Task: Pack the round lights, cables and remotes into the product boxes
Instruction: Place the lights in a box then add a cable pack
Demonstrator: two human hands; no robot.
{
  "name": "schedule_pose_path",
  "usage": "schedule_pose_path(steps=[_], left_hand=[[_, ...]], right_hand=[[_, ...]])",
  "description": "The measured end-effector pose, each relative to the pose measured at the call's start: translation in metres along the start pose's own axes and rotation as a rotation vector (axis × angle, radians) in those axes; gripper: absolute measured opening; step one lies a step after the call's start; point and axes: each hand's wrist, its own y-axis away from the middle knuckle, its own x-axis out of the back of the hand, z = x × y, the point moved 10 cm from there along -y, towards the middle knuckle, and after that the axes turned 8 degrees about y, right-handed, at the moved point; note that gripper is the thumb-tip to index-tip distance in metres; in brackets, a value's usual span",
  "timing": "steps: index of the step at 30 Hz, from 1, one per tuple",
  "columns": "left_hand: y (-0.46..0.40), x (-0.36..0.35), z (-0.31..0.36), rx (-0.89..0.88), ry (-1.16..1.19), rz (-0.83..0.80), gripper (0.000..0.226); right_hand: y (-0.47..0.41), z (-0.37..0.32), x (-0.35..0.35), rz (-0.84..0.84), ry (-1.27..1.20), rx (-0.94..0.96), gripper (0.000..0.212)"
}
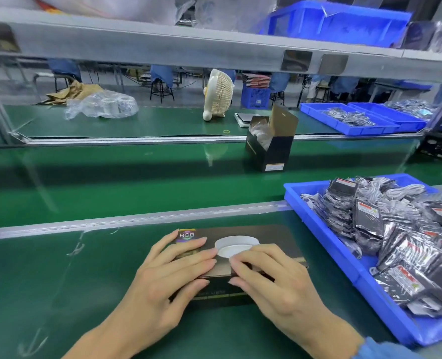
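A black product box (271,237) marked RGB, printed with a white round light, lies flat on the green mat in front of me. My left hand (163,278) rests on its left half with fingers laid flat across the top. My right hand (271,278) lies on its right half, fingers straight and pressing down near the printed light. A second black product box (271,149) stands upright on the belt farther back, its lid flap open and white wrapping showing inside. To my right, a blue tray (326,244) holds several bagged remotes and white cables (406,239).
A cream desk fan (217,94) and a crumpled clear plastic bag (101,107) sit on the far bench. More blue trays (357,130) with bagged parts stand at the back right. A grey shelf rail (189,45) runs overhead with a blue bin (336,22) on it.
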Motion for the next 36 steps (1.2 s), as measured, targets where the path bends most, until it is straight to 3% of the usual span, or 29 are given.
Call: schedule_pose_path(steps=[6,9,12,16,22,25,29,31,34,36], left_hand=[[0.0,0.0,-0.001,0.032,0.01,0.02,0.029],[-0.003,-0.002,-0.003,0.057,0.009,0.012,0.03],[-0.009,-0.004,-0.007,0.09,-0.015,0.023,0.032],[-0.012,-0.003,-0.017,0.164,0.019,0.068,0.03],[-0.015,-0.002,-0.028,0.24,0.043,0.094,0.03],[-0.016,-0.003,-0.031,0.245,0.018,0.099,0.03],[-0.022,-0.004,-0.039,0.264,-0.024,0.106,0.033],[-0.025,-0.004,-0.044,0.266,-0.041,0.086,0.035],[-0.025,-0.013,-0.045,0.156,-0.236,-0.041,0.044],[-0.022,-0.018,-0.05,0.096,-0.322,-0.034,0.043]], right_hand=[[0.01,-0.002,0.004,0.068,-0.05,0.02,0.006],[0.008,0.014,0.004,0.071,-0.083,-0.067,0.011],[0.0,0.035,0.0,0.024,-0.125,-0.151,0.018],[-0.009,0.036,-0.014,-0.015,-0.097,-0.012,0.012],[-0.015,0.054,-0.032,-0.116,-0.238,-0.099,0.018],[-0.023,0.079,-0.041,-0.166,-0.38,-0.23,0.014],[-0.034,0.079,-0.053,-0.203,-0.261,-0.221,0.012],[-0.048,0.082,-0.063,-0.309,-0.259,-0.206,0.018],[-0.071,0.125,-0.091,-0.682,-0.388,-0.284,0.015],[-0.087,0.184,-0.102,-0.777,-0.215,-0.356,0.019]])
